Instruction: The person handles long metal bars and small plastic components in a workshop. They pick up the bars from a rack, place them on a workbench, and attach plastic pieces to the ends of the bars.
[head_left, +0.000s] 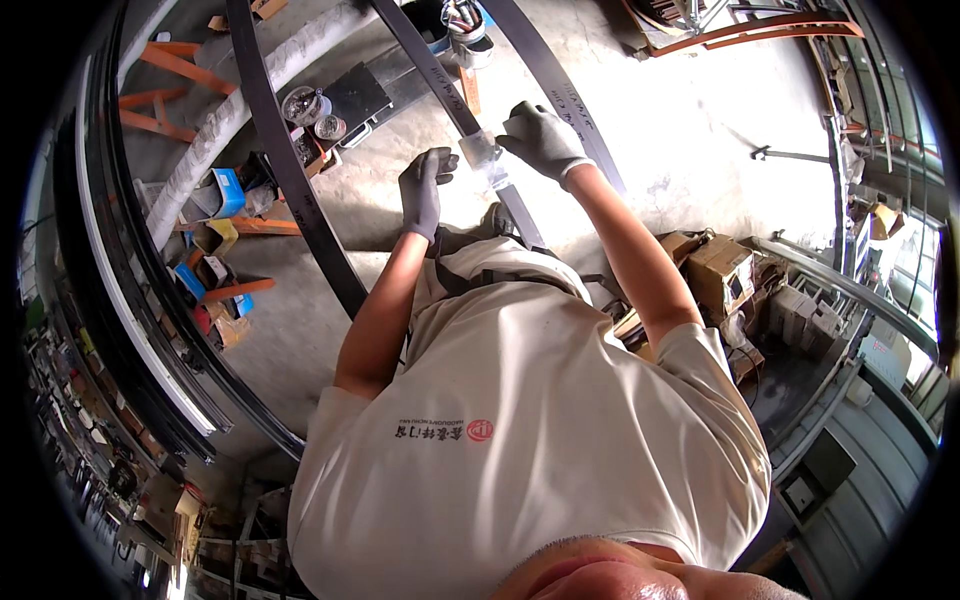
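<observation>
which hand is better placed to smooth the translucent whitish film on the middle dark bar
Probably right: the right grey-gloved hand appears to be at the edge of the film on the bar, while the left grey-gloved hand seems slightly apart.

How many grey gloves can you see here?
2: one on the left hand, left of the middle bar; one on the right hand, right of that bar. Others may be hidden.

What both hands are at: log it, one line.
left hand: beside middle bar; right hand: at clear film, contact unclear; clear film: over middle bar
</observation>
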